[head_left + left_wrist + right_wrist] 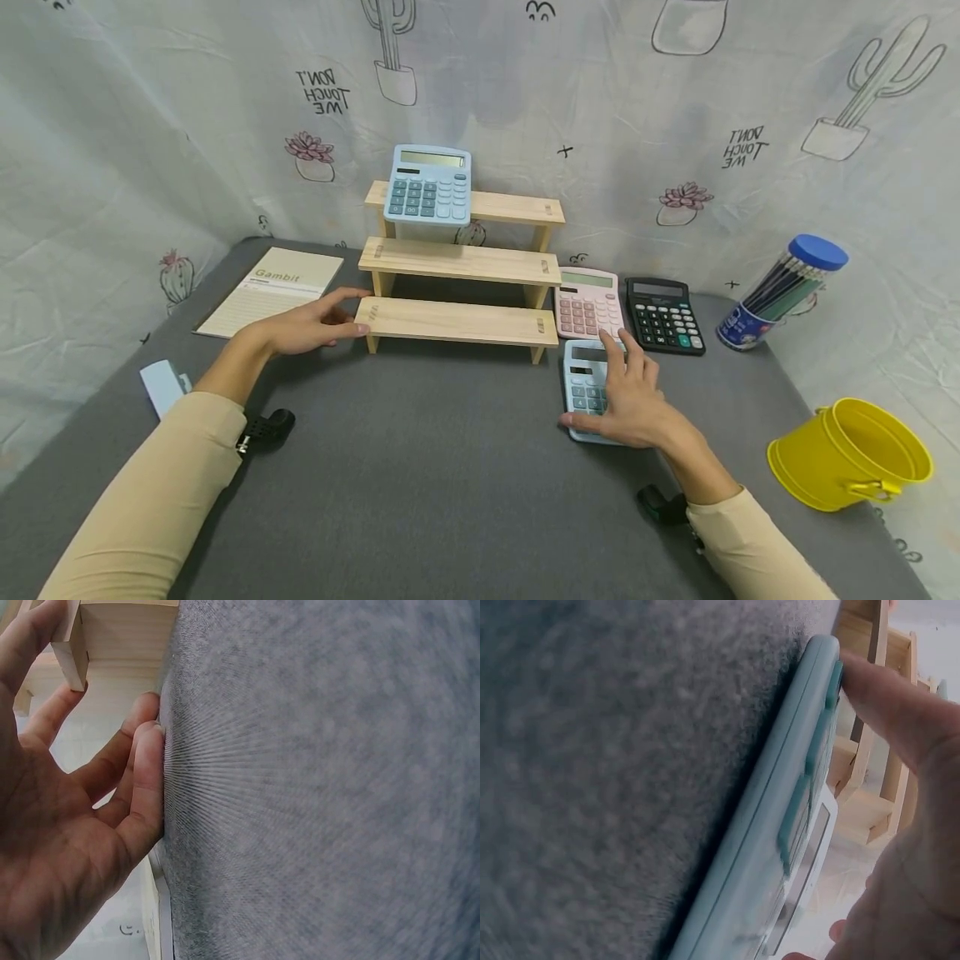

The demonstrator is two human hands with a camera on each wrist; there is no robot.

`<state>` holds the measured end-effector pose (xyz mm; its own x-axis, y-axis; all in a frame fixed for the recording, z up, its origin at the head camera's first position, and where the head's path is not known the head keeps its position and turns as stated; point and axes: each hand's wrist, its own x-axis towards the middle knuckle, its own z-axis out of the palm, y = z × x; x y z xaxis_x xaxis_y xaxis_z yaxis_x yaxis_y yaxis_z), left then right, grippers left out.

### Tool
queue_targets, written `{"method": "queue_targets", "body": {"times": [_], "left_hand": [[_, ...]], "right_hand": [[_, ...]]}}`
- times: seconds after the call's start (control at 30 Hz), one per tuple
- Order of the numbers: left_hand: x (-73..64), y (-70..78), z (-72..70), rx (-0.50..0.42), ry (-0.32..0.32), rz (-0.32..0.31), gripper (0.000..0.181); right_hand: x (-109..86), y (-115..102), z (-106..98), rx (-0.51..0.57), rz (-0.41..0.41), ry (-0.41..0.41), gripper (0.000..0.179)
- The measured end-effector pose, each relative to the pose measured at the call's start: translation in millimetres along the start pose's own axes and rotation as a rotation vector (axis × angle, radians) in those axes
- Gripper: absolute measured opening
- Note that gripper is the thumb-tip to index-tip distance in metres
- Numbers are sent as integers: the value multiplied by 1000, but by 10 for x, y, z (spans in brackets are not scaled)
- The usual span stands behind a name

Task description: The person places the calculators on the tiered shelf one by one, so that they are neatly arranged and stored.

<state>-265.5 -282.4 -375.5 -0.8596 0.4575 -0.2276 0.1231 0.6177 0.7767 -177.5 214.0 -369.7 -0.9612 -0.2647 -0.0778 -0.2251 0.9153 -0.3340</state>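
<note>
A three-tier wooden stand (457, 321) is at the centre back. My left hand (303, 325) holds the left end of its lowest board, thumb at the front edge and index finger behind; the left wrist view shows the thumb and finger on either side of the board end (71, 656). My right hand (637, 400) spreads over a light blue calculator (583, 387) lying on the table, its thumb at the left edge and its fingertips near the top. In the right wrist view the thumb (885, 697) overlaps the calculator's near corner. Another blue calculator (427, 187) leans upright on the top tier.
A pink calculator (588, 304) and a black calculator (663, 317) lie behind my right hand. Farther right are a tilted, blue-lidded pencil tub (780, 292) and a yellow bucket (810, 458). On the left lie a notepad (273, 292) and a pale blue object (163, 387).
</note>
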Motion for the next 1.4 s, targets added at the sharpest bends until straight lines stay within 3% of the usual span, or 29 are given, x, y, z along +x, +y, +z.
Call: {"method": "queue_targets", "body": {"times": [0.3, 0.5, 0.73, 1.17, 1.4], "left_hand": [[7, -12, 10, 16, 13, 0, 72], [2, 12, 3, 19, -4, 7, 72], [13, 34, 1, 13, -11, 5, 73], [8, 20, -4, 27, -14, -11, 74], [16, 28, 14, 21, -10, -7, 74]], "right_hand": [[6, -22, -7, 6, -11, -4, 125], [5, 11, 42, 36, 5, 41, 129], [30, 37, 45, 79, 14, 28, 120], [-51, 19, -80, 90, -2, 192, 111], [-50, 22, -145, 140, -57, 329, 110]]}}
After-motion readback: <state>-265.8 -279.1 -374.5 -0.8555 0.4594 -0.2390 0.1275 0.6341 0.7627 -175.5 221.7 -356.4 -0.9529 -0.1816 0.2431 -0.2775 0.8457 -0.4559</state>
